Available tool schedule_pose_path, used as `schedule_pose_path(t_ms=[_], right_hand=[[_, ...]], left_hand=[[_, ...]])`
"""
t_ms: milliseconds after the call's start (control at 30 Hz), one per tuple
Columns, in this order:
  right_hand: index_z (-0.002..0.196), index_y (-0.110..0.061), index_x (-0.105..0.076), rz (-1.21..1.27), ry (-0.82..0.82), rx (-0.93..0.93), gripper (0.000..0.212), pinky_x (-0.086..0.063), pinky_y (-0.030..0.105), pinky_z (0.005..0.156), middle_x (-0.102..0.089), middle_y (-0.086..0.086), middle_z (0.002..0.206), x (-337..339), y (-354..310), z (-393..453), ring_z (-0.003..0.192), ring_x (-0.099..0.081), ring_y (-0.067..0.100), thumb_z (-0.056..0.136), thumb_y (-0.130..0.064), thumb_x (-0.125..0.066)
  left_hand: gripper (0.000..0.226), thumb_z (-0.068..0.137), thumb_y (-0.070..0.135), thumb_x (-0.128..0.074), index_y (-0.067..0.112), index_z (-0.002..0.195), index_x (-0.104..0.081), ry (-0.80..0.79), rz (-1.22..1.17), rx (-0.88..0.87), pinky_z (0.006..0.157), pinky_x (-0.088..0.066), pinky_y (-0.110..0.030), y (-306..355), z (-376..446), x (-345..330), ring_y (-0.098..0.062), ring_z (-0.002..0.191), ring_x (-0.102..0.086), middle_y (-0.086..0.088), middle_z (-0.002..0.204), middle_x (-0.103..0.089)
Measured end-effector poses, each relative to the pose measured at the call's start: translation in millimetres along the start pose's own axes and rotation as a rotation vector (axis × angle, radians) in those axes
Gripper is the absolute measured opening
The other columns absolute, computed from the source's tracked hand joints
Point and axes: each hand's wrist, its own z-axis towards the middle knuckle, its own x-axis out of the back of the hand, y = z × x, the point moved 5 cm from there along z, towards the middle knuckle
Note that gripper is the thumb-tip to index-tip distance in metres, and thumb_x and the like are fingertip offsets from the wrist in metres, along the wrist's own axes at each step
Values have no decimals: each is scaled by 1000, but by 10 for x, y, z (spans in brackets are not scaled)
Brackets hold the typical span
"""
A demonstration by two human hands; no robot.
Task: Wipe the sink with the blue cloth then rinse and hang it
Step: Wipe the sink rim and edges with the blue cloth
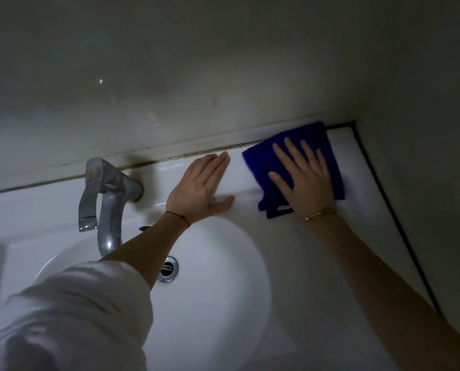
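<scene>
White sleeve fabric [62,314], bunched at the elbow, fills the lower left corner and is the nearest thing in view; from it a bare forearm reaches over the sink [223,277], a white basin set in a white ledge. Taking the metal tap [108,199] as the landmark: it stands at the back of the ledge, left of centre, with its lever hanging forward and its spout curving down toward the bowl. Below and to the right of the tap, at the bottom of the bowl, lies the chrome drain [167,269], partly hidden by the forearm. Just to the right of the tap, the left hand [199,186] rests flat on the back ledge, fingers straight and together, thumb spread out to the side, holding nothing; a thin red thread circles its wrist. Farther right of the tap, near the corner where the two walls meet, the blue cloth [293,156] lies spread on the ledge with its far edge against the dark seam along the back wall [170,76]. The right hand [306,178] presses down on the cloth with an open grip, fingers straight and fanned apart, palm on the fabric; a gold bracelet [320,214] sits at its wrist. The two hands lie near each other without touching.
</scene>
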Motion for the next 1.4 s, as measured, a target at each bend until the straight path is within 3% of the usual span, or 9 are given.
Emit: schedule_pose_path(t_ms=[133,333,433,567,767,933,1067,1233,1400], right_hand=[[152,-23,-23,-55,11,-223,67,-15,50,117,-26,9,156,152,574,-130,141,-25,36,96,-59,-17],[151,-17,-24,-38,31,-312,62,-18,50,116,-25,12,156,224,588,-782,139,-27,37,98,-49,-22],[152,-15,-23,-40,10,-295,63,-21,51,115,-25,11,156,234,599,-926,139,-28,37,98,-48,-23],[153,-15,-12,-29,-75,-225,69,-17,49,116,-22,10,157,213,673,-426,141,-24,35,96,-52,-24],[153,-15,-17,-12,-100,-111,70,-13,46,116,-21,6,158,244,708,-459,143,-22,32,95,-54,-24],[153,-15,-17,95,-40,-252,68,-14,48,118,-22,7,158,262,649,-141,143,-21,31,96,-52,-19],[152,-14,-20,30,6,-330,68,-13,49,117,-23,9,157,176,404,109,141,-25,34,97,-53,-15],[153,-20,-16,18,-37,-60,65,-9,50,119,-17,2,160,-2,27,-394,146,-15,30,98,-54,-24],[151,-22,-24,133,-119,-107,70,-6,46,119,-17,0,159,-84,87,-1146,146,-13,26,94,-64,-25]], left_hand=[[77,89,49,-64,0,144,-44,-1,-5,-5,116,-30,-39,-11,2,5,-34,133,-44,-13,150,-46],[77,90,50,-63,-1,145,-43,-4,1,-19,114,-33,-41,-13,-2,-10,-34,134,-43,-14,150,-45],[77,90,50,-63,-1,145,-43,-9,4,-16,114,-34,-43,-4,0,-7,-35,133,-43,-14,150,-45],[77,89,48,-64,-1,144,-44,0,1,-22,114,-35,-43,-1,5,-7,-35,133,-44,-14,150,-46],[77,90,48,-64,-2,144,-44,13,-2,-26,114,-35,-42,5,14,0,-35,132,-45,-14,149,-46],[75,90,48,-64,-2,143,-46,21,-5,-21,114,-34,-41,10,23,12,-35,131,-46,-14,149,-47],[74,89,46,-65,-3,141,-47,29,3,-28,113,-33,-41,28,33,29,-35,131,-47,-15,148,-48],[77,90,49,-62,-2,144,-44,-15,17,-16,115,-31,-40,21,21,11,-34,134,-43,-16,149,-46],[76,91,49,-62,-1,144,-44,-1,31,-26,116,-31,-41,23,15,8,-35,134,-44,-16,149,-46]])
